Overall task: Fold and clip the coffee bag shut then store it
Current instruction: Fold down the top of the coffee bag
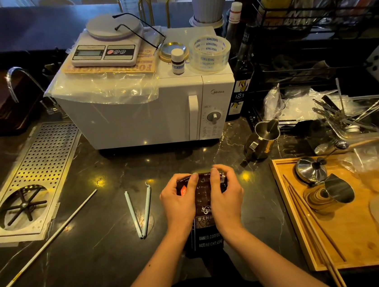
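Observation:
A dark coffee bag (206, 224) with white print lies flat on the black marble counter, its top end pointing away from me. My left hand (179, 200) and my right hand (225, 193) both grip the bag's top end, fingers curled over the far edge, where the material is bent over. A pale blue-white bag clip (140, 211) lies open in a V shape on the counter, just left of my left hand. A long white rod (50, 239) lies diagonally further left.
A white microwave (156, 109) stands behind the bag, carrying a scale, tape roll and small bottle. A perforated metal drain tray (34, 175) is at left. At right, a wooden tray (348, 219) holds steel jugs and chopsticks; a steel pitcher (262, 139) stands nearby.

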Demonstrator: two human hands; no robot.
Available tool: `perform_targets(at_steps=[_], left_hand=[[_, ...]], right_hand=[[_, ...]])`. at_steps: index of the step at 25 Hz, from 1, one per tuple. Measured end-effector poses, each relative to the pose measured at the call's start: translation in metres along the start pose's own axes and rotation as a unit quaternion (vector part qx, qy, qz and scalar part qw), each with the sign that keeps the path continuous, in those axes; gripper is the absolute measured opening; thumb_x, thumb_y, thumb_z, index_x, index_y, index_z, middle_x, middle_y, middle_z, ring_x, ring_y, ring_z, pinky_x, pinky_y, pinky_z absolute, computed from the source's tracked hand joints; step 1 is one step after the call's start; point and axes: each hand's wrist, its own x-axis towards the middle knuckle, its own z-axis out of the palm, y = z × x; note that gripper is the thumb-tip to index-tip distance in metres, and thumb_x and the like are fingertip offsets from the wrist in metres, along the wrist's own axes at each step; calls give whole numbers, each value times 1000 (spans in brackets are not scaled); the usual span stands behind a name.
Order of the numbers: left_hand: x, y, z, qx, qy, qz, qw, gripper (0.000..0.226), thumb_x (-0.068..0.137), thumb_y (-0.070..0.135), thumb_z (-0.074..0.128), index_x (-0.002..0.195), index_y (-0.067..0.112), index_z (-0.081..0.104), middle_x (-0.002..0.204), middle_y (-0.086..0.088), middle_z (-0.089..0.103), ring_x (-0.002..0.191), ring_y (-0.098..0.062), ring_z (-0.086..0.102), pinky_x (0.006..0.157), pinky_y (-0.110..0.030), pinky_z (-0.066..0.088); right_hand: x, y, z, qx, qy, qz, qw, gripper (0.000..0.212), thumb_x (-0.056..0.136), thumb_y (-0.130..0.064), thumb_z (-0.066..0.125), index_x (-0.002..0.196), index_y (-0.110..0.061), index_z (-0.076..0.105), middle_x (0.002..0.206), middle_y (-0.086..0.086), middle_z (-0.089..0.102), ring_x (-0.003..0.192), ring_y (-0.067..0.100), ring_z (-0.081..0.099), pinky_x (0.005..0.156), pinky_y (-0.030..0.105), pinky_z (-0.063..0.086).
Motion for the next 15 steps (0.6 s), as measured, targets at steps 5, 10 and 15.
perform_targets(at_steps=[5,10,15], left_hand=[[-2,-2,0,11,-1,8,1000,5,87,20,71,82,21,70,75,7,70,73,-4,66,66,-16,52],[-2,-2,-1,9,-4,5,1000,4,87,17,70,83,19,70,76,8,69,74,-2,66,64,-12,49],[-3,0,-1,1,-5,6,1000,6,87,14,70,83,18,70,76,7,69,73,-1,65,64,-10,48]], right_hand=[[17,-3,-10,16,-71,-17,997,5,90,-24,67,87,-27,69,82,-10,71,81,4,67,73,21,53],[19,1,-12,25,-103,-25,994,3,86,-22,72,86,-25,72,85,-7,73,83,9,69,77,29,57],[14,-3,-9,4,-82,-28,996,20,85,-13,70,76,-30,66,75,-8,69,75,5,66,70,19,52]])
